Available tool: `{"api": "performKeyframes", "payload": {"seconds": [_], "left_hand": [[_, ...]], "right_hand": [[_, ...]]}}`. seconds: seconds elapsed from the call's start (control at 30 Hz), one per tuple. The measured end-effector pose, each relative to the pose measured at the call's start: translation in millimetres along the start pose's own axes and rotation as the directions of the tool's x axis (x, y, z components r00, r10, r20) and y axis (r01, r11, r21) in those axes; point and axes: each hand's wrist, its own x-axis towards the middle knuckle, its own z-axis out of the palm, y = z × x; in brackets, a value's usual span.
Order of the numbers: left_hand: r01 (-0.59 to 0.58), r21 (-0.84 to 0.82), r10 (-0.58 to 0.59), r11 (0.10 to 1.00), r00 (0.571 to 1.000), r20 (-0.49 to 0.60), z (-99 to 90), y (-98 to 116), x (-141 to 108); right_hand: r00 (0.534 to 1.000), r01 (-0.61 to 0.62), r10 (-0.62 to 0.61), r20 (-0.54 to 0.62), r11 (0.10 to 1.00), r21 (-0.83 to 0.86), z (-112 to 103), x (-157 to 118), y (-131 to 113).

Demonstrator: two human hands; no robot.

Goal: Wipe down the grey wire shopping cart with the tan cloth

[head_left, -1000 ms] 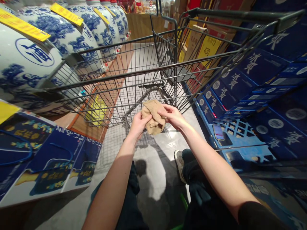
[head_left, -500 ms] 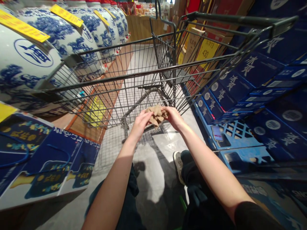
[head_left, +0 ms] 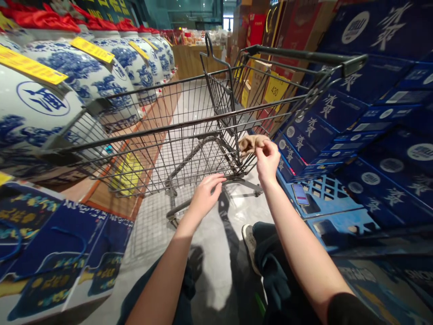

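My right hand [head_left: 268, 163] pinches a crumpled tan cloth [head_left: 249, 143] between thumb and fingers. The cloth is held up by the side of a dark wire shopping cart [head_left: 145, 128], near its lower rear corner; I cannot tell whether it touches the wires. My left hand [head_left: 206, 194] is empty, its fingers stretched out, in front of the cart's lower side and apart from the cloth. The cart stands crosswise before me, with its handle [head_left: 311, 56] at the upper right.
Large blue-and-white jars [head_left: 43, 101] line a wooden platform [head_left: 111, 194] on the left. Dark blue gift boxes [head_left: 77, 243] stand at the lower left. Stacked blue cartons [head_left: 365, 117] rise on the right. A phone [head_left: 300, 194] lies on a light blue pallet [head_left: 333, 192].
The cloth, earlier held between both hands, has moved right and up in my right hand. My left hand has let go and sits lower. The view has tilted up a little.
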Motion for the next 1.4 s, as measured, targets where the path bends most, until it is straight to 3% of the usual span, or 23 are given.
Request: {"api": "performKeyframes", "payload": {"seconds": [0.1, 0.2, 0.33, 0.43, 0.53, 0.6, 0.67, 0.73, 0.8, 0.87, 0.93, 1.03, 1.1, 1.2, 1.3, 1.37, 1.4], "left_hand": [[0.006, 0.278, 0.019, 0.961, 0.996, -0.086, 0.1, -6, 4], [0.062, 0.457, 0.006, 0.887, 0.989, -0.145, -0.7, -7, 9], [0.128, 0.575, -0.028, 0.808, 0.983, -0.18, -1.1, -4, 13], [0.137, 0.621, -0.05, 0.772, 0.986, -0.156, -2.2, -4, 15], [0.131, 0.65, -0.054, 0.748, 0.989, -0.137, -4.2, -4, 17], [0.133, 0.656, -0.046, 0.743, 0.988, -0.147, -5.5, -4, 20], [0.133, 0.653, -0.036, 0.746, 0.986, -0.16, -6.4, -2, 23], [0.13, 0.652, -0.026, 0.747, 0.986, -0.166, -6.8, 0, 24], [0.13, 0.653, -0.02, 0.746, 0.985, -0.173, -6.9, 1, 24], [0.135, 0.647, -0.02, 0.75, 0.983, -0.182, -7.3, 2, 23], [0.143, 0.635, -0.024, 0.759, 0.981, -0.192, -7.6, 3, 21], [0.151, 0.634, -0.024, 0.758, 0.979, -0.203, -7.3, 4, 18], [0.16, 0.648, -0.02, 0.744, 0.976, -0.217, -6.4, 3, 16], [0.174, 0.662, -0.025, 0.73, 0.973, -0.228, -4.6, 2, 12], [0.177, 0.663, -0.031, 0.727, 0.974, -0.226, -3.8, 1, 10], [0.179, 0.664, -0.027, 0.726, 0.972, -0.232, -4.3, 0, 9], [0.178, 0.664, -0.024, 0.726, 0.972, -0.234, -4.8, -1, 9]], "right_hand": [[0.947, 0.217, -0.276, -0.165, 0.926, -0.308, -7, 11, -3], [0.933, 0.294, -0.355, -0.056, 0.845, -0.447, 7, 0, -5], [0.918, 0.394, -0.361, 0.161, 0.804, -0.445, 28, -29, -7], [0.908, 0.418, -0.38, 0.174, 0.82, -0.39, 25, -30, -10], [0.946, 0.318, -0.323, 0.04, 0.891, -0.325, 8, -14, -15], [0.977, 0.207, -0.212, 0.001, 0.954, -0.217, -5, -3, -17], [0.996, 0.047, -0.043, 0.079, 0.998, -0.046, -13, 3, -19], [0.964, -0.147, 0.123, 0.236, 0.985, 0.086, -16, 4, -19], [0.929, -0.216, 0.173, 0.326, 0.971, 0.1, -16, 4, -17], [0.965, -0.084, 0.079, 0.25, 0.996, 0.011, -19, 7, -12], [0.995, 0.095, -0.092, 0.031, 0.984, -0.15, -27, 15, -5], [0.923, 0.147, -0.251, -0.293, 0.931, -0.335, -45, 30, 2], [0.89, 0.15, -0.297, -0.346, 0.908, -0.391, -51, 34, 3], [0.921, 0.233, -0.348, -0.175, 0.851, -0.471, -36, 15, -3], [0.946, 0.307, -0.318, 0.067, 0.806, -0.505, -1, -28, -17], [0.92, 0.391, -0.312, 0.239, 0.783, -0.484, 20, -56, -26], [0.885, 0.455, -0.329, 0.33, 0.764, -0.457, 27, -67, -31]]}}
